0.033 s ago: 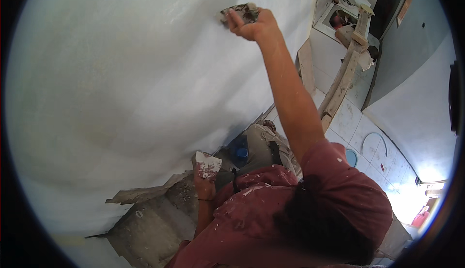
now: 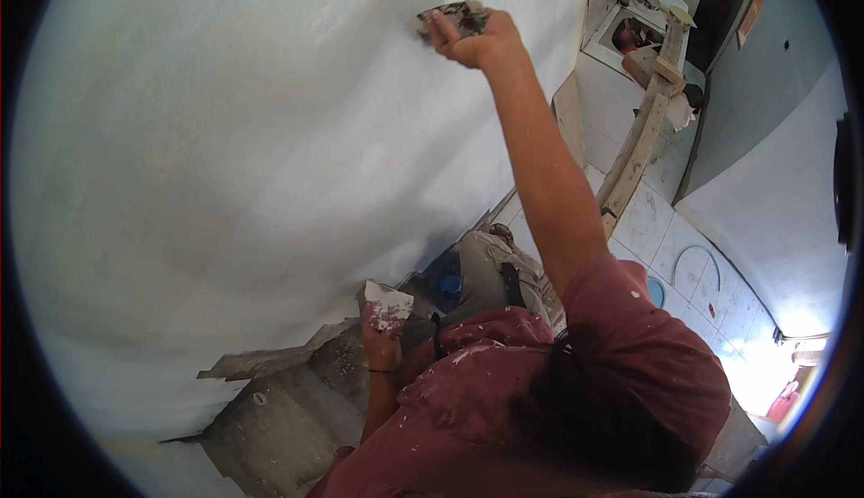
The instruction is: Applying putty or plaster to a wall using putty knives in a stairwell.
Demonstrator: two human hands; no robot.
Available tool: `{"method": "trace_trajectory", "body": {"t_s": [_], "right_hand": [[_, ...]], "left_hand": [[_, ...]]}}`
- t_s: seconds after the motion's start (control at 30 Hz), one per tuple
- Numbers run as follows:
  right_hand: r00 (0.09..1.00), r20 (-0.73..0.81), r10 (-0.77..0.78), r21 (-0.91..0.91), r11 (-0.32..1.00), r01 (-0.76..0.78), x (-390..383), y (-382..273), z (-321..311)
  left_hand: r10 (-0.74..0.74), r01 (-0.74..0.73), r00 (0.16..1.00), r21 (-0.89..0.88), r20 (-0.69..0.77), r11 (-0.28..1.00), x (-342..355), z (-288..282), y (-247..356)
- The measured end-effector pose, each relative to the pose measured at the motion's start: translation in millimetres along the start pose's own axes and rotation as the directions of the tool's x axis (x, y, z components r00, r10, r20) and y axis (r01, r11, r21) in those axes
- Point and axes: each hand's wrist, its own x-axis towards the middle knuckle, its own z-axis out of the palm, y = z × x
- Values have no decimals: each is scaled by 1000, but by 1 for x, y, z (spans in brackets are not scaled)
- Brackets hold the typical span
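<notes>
White and smooth, the wall (image 2: 234, 156) faces me on the remote feed, and high before it the right hand (image 2: 475, 45) has its fingers wrapped around a dark-stained flat tool (image 2: 464, 16); contact I cannot tell. Near the wall's lower edge, the left hand (image 2: 382, 349) grips a white-smeared flat plate (image 2: 389, 304).

Head-worn fisheye view, looking steeply down, near the pale wall (image 2: 225, 156)
</notes>
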Motion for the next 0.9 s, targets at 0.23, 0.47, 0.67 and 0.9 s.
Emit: {"method": "trace_trajectory", "body": {"t_s": [0.23, 0.47, 0.67, 0.9], "right_hand": [[969, 79, -233, 27, 972, 232, -6, -74, 17], [848, 445, -289, -738, 417, 530, -99, 12, -124], [691, 711, 131, -634, -306, 711, -121, 77, -215], [245, 628, 738, -6, -310, 951, -147, 106, -209]], "left_hand": [[53, -46, 998, -186, 35, 981, 7, 19, 11], [7, 3, 1000, -423, 21, 906, 23, 51, 40], [-87, 206, 964, -494, 252, 844, 32, 69, 77], [-21, 268, 917, -576, 398, 772, 7, 92, 109]]}}
